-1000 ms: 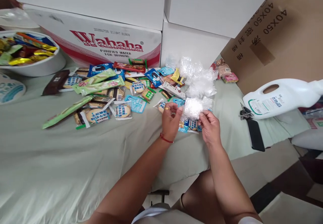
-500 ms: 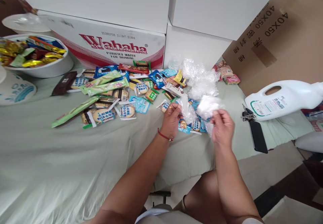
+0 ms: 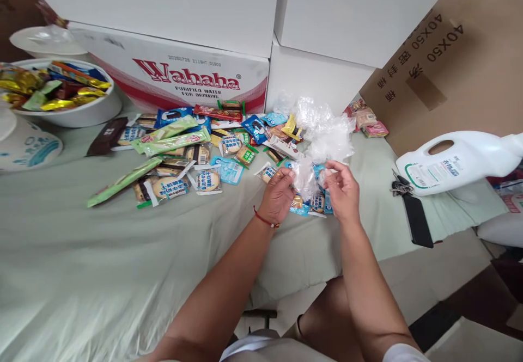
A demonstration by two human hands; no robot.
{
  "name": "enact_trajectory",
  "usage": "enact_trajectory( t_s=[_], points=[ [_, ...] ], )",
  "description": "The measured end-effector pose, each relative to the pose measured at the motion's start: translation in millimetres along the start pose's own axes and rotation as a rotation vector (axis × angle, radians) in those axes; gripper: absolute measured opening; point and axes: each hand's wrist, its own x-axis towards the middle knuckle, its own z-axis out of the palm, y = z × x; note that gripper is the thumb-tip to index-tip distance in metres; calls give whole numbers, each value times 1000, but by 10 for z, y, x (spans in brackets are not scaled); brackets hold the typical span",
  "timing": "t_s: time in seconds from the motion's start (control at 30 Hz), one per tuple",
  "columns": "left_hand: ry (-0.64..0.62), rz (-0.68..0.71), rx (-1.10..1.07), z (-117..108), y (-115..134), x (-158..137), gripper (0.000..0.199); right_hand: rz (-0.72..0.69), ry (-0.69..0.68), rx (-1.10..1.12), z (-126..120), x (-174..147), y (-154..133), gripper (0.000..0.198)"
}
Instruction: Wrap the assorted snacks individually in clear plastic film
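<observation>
My left hand (image 3: pixel 279 196) is closed in a pinch on a crumpled clear plastic bag (image 3: pixel 305 177), held over the front of the snack pile. Close on its right, my right hand (image 3: pixel 344 190) pinches a bit of clear plastic between thumb and fingers. Whether both hands hold the same bag I cannot tell. Beneath them, partly hidden, lie blue-and-clear biscuit packets (image 3: pixel 317 202). Just behind the hands sits a heap of crumpled clear plastic bags (image 3: pixel 324 128).
Wrapped snacks, among them a green stick packet (image 3: pixel 125 181), spread leftward over the green cloth (image 3: pixel 163 253). A white bowl (image 3: pixel 92 110) of sweets stands far left. A Wahaha carton (image 3: pixel 183 73) is behind. At right lie a white jug (image 3: pixel 453 160), keys and a black phone (image 3: pixel 417 220).
My right hand has moved left, nearer my left hand. The bright, blurred plastic it held out has drawn in and shows only as a small bit at its fingertips. My left hand stays nearly still.
</observation>
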Motion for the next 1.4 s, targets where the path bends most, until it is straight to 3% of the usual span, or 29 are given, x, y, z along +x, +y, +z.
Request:
enact_trajectory(
  t_s=[0.1, 0.17, 0.33, 0.47, 0.6, 0.77, 0.87, 0.97, 1.13, 1.23, 1.4],
  points=[
    [-33, -39, 25, 37, 8, -29, 34, 143, -119, 220, 115, -144, 72, 36],
    [-27, -66, 34, 49, 14, -33, 34, 157, -152, 222, 102, -165, 114, 27],
    [65, -201, 217, 14, -14, 5, 52, -72, -211, -44, -68, -117, 116, 16],
    [55, -176, 411, -12, -65, 17, 53, -179, -219, -116, -108, -110, 77, 17],
    [97, -88, 370, 9, -55, 12, 52, -145, -167, -127, -102, -109, 71, 17],
    [96, -60, 355, 14, -19, 26, 49, -128, -262, -153, -109, -97, 104, 11],
    [91, -37, 339, -2, -20, 44, 47, -87, -197, -126, -116, -102, 96, 13],
    [96, 47, 364, -11, -38, 51, 46, 22, -173, -18, -92, -127, 51, 25],
    [24, 59, 396, 5, -73, 18, 44, 131, -304, 134, 59, -213, -1, 41],
    [36, 59, 361, 22, -66, 7, 43, 143, -247, 156, 112, -224, 39, 33],
    [97, 74, 249, 26, 1, 37, 41, 236, -119, 310, 28, -135, 90, 37]
  ],
)
